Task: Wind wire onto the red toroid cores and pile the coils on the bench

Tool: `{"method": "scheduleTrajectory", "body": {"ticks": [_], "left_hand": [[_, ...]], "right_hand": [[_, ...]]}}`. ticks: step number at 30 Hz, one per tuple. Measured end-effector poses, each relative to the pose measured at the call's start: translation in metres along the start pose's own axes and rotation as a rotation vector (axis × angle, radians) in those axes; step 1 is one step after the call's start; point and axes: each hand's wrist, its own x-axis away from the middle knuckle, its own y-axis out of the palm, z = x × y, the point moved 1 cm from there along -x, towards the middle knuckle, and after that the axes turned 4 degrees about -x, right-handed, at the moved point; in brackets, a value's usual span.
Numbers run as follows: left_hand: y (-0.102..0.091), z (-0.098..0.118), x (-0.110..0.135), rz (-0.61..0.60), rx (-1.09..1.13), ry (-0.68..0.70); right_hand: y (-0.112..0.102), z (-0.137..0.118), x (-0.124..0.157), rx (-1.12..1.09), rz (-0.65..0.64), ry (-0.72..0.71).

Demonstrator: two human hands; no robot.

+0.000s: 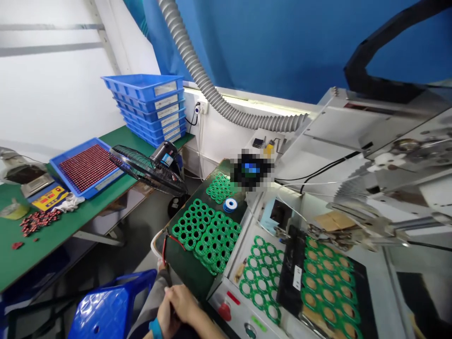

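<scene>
Left hand (165,311) and right hand (184,303) clasp each other, green circuit-board panels (218,238) at one o'clock.
A careless reach could scatter them.

blue curtain (264,47) at one o'clock on my screen, blue trays (151,110) at ten, red parts (90,167) gridded at nine, ring-patterned green boards (216,241) at seven, red button (225,311) at six

Room to pass lies over the dark strip of worktop (187,272) at lower centre, just below the green boards (219,240). Above them stands a spool (229,207); a fan (150,170) blocks left of centre, metal bars (363,219) the right.
</scene>
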Motion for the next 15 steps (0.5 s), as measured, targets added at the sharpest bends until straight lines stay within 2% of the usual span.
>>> {"method": "scheduleTrajectory", "body": {"ticks": [4,7,11,15], "left_hand": [[0.002,0.017,-0.013,-0.037,-0.084,-0.023],[0.005,0.040,-0.019,-0.080,-0.151,-0.042],[0.001,0.082,-0.026,-0.127,-0.233,-0.063],[-0.015,0.136,-0.036,-0.144,-0.293,-0.046]], "right_hand": [[-0.020,0.018,0.003,-0.085,0.114,0.043],[-0.027,0.023,0.007,-0.159,0.186,0.059],[-0.017,0.019,-0.010,-0.247,0.298,0.149],[0.005,0.010,-0.053,-0.316,0.417,0.248]]}}
